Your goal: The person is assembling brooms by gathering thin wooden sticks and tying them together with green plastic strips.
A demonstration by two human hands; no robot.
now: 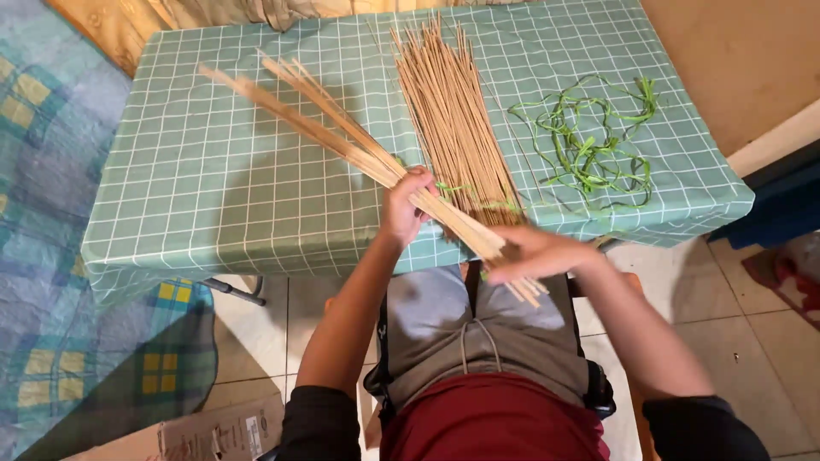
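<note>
Left hand (403, 205) has its fingers wrapped round a bundle of thin sticks (342, 141) over the tabletop (213, 188); right hand (534, 253), fingers flat and open, pats the ends (light, stiff, probably snappable, so grip mid-bundle).

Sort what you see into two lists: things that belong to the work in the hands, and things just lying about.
In use:
left hand, gripping the held bundle of sticks
right hand, at the bundle's near end
pile of thin sticks on the table
green strips
checked tablecloth

Lying about:
patterned blanket
cardboard box on the floor
</note>
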